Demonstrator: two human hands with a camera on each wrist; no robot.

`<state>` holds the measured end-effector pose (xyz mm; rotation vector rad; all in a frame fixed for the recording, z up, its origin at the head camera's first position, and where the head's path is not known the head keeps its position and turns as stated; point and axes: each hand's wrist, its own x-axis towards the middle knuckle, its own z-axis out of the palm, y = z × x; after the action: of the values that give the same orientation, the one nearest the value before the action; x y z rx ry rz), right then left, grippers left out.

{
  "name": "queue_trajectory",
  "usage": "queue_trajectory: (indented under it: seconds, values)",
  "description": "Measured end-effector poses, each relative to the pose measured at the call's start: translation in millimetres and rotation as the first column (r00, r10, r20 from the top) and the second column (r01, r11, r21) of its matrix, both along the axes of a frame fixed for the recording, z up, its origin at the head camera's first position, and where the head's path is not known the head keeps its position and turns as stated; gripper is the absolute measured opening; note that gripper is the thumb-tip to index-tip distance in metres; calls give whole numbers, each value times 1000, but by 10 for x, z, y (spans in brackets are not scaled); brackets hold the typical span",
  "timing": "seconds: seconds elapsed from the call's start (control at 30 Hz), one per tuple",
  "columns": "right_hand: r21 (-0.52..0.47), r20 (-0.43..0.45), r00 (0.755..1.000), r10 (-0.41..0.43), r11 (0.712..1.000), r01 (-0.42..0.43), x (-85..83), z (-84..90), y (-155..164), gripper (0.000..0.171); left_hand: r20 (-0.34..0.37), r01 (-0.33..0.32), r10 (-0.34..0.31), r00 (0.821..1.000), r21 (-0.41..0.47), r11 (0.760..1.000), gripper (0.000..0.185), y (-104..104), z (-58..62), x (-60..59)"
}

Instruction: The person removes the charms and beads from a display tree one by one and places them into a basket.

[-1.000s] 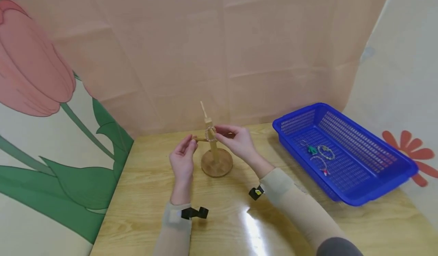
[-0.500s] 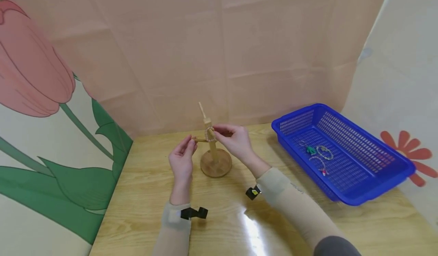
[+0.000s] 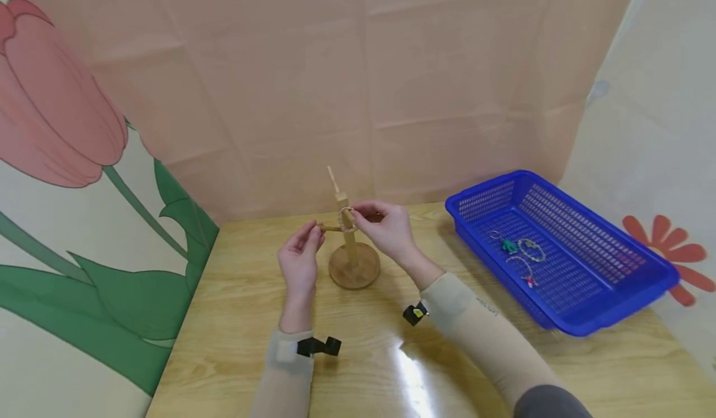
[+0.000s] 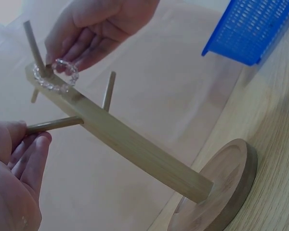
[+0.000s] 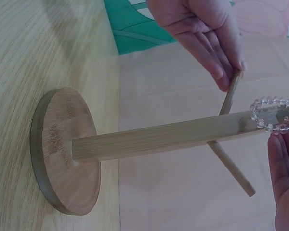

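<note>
At the centre of the head view, just below the middle of the frame, the right hand (image 3: 388, 228) is pinching a clear beaded bracelet (image 3: 347, 219) with curled fingertips (image 4: 62, 50), holding it looped around the top of the wooden stand (image 3: 351, 253), where an upper peg (image 4: 32, 45) is sticking out. The left hand (image 3: 300, 256) is sitting to the left of the stand, its fingertips (image 5: 221, 72) closing on the end of a side peg (image 4: 53, 125) and steadying it. The stand's post is rising from a round wooden base (image 5: 62, 149) that is resting flat on the wooden table (image 3: 235, 343). Toward the right of the head view, well apart from the hands, a blue mesh basket (image 3: 610, 281) is sitting on the table, holding several more bracelets (image 3: 523, 256). A tulip-print backdrop (image 3: 61, 132) is filling the left of that frame.
</note>
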<state>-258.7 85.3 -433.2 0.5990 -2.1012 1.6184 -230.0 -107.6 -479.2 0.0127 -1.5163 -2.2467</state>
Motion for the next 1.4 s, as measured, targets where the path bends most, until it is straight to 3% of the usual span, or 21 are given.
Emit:
queue_trajectory:
  seconds: [0.27,0.63,1.07,1.4]
  values:
    - [-37,18,1000,14,999,-14,32,-7,25,8,15,-10,10,1000,-8,1000,28,3,-10,17]
    - [-75,10,1000,30,997,-29,36,67,44,11,-25,4,-5,1000,-11,1000,24,-11,19,-23]
    - [-141,-90,986,137,979,-149,133,95,103,8,-29,4,-5,1000,-24,1000,27,-53,-3,-3]
    - [-167,-147,976,164,968,-187,226,72,220,13,-27,7,-8,1000,-15,1000,23,-15,2,13]
